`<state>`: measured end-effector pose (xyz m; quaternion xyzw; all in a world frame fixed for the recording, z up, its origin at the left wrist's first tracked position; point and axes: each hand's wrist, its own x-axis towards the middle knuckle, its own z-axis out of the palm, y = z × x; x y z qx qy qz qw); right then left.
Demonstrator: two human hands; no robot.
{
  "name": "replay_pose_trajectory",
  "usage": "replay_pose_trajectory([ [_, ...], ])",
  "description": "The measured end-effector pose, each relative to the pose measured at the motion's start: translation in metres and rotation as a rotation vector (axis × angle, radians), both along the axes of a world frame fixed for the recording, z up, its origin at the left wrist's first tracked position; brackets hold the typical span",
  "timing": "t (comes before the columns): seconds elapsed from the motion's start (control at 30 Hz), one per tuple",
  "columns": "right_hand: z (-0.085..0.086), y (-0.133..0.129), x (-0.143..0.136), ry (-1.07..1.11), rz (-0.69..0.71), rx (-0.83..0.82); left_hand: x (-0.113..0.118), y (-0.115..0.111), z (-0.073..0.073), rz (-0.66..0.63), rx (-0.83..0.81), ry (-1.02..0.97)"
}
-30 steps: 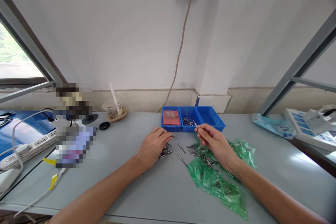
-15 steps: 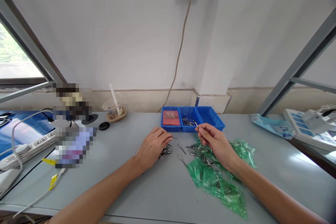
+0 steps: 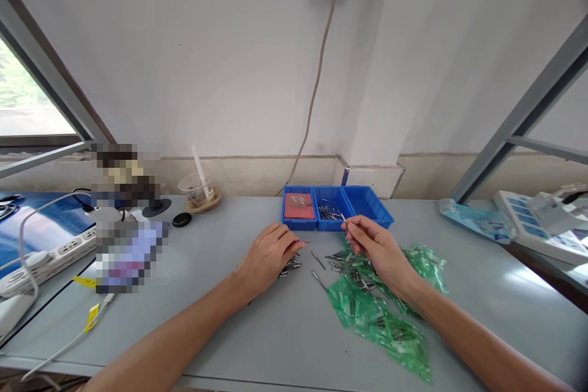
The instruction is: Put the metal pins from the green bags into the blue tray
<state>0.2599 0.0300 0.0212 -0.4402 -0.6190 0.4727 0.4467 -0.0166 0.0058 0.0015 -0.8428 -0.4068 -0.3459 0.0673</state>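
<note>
My left hand [image 3: 270, 255] hovers low over a small pile of metal pins [image 3: 290, 266], with fingers pinched together. A thin metal pin [image 3: 307, 243] sticks out a little past its fingertips; most of it is hidden. In front of the blue bins, my right hand [image 3: 374, 248] pinches a slim metal rod [image 3: 342, 216] between thumb and forefinger, its tip pointing up and left. Beneath the right hand lie green plastic bags [image 3: 381, 324] and several loose metal pins [image 3: 362, 282]. Single pins [image 3: 318, 260] are scattered between the two hands.
Three joined blue bins [image 3: 367, 207] stand by the wall: the left has a red packet [image 3: 299, 206], the middle metal pins. Further left are a plastic cup with a straw [image 3: 197, 188], a black round lid [image 3: 182, 219] and a power strip [image 3: 68, 250]. A blue packet [image 3: 478, 220] lies right.
My left hand's fingertips have shifted slightly right, and less of its pin shows now. My right hand stays nearly still with its rod.
</note>
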Motion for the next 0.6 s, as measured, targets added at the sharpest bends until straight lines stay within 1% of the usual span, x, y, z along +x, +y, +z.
replay_pose_trajectory([
  [0.13, -0.001, -0.003, -0.001, -0.169, -0.045, 0.114, -0.001, 0.001, -0.001, 0.043, 0.041, 0.059],
  [0.2, 0.001, -0.006, -0.003, -0.248, -0.064, 0.185, -0.002, 0.001, -0.002, 0.038, 0.038, 0.064],
  [0.27, 0.004, -0.010, -0.005, -0.279, -0.059, 0.237, -0.003, 0.002, -0.004, 0.018, 0.028, 0.057],
  [0.4, 0.007, -0.014, -0.008, -0.303, -0.064, 0.273, -0.005, 0.004, -0.007, -0.014, 0.003, 0.032],
  [0.6, 0.005, -0.011, -0.007, -0.301, -0.064, 0.275, -0.006, 0.003, -0.010, -0.012, -0.070, -0.012],
])
